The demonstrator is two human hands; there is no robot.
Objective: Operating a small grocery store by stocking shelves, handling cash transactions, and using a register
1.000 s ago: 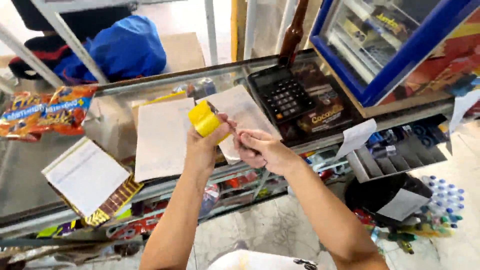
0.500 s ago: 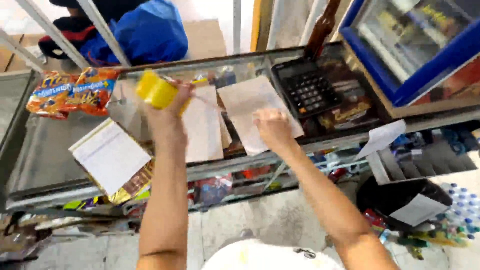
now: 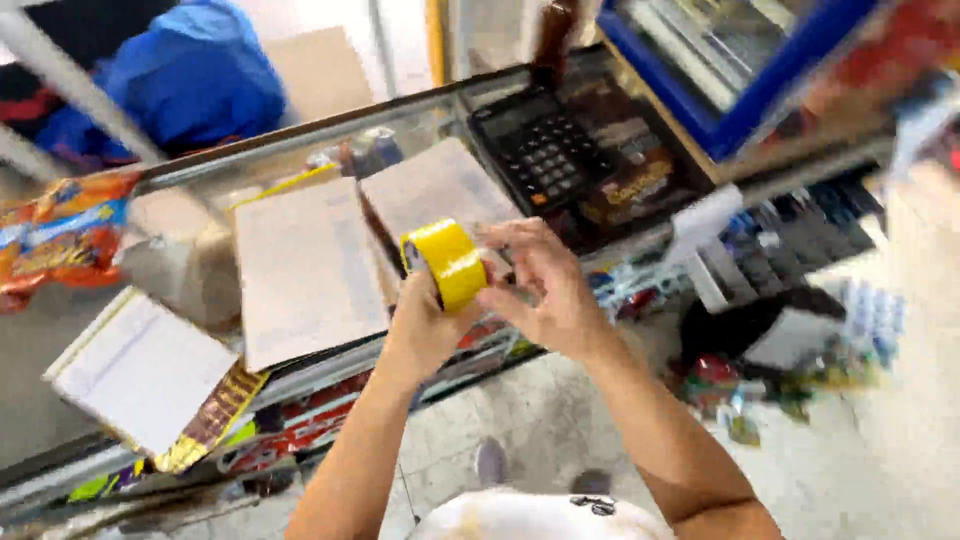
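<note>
At the far left of a glass-topped shop worktop [image 3: 60, 370], an orange snack bag [image 3: 60, 235] lies beside a blue bag [image 3: 190, 80] on the floor beyond. Nearer, a white notepad [image 3: 140, 370] rests on a gold-patterned wrapper [image 3: 215, 415] at the worktop's near edge. To its right, an open ledger [image 3: 300, 265] lies flat on the glass, with a second sheet of paper [image 3: 440, 185] just beyond it.

Above the worktop's near edge, at centre, the person's left hand [image 3: 425, 325] grips a yellow roll of tape [image 3: 447, 262], fingers wrapped round its underside so the roll stands on edge, raised clear of the glass. The right hand [image 3: 545, 290] meets it from the right, fingertips [image 3: 497, 262] pressed against the roll's side; whether they pinch a loose end of tape is lost in the blur.

Farther right, a black desk calculator [image 3: 535, 150] sits on the worktop next to a dark brown chocolate package [image 3: 630, 170]. A blue-framed display case [image 3: 740, 70] fills the far right corner. Below it, on the floor to the right, stand a black bin [image 3: 770, 325] and scattered small colourful packets [image 3: 800, 385].
</note>
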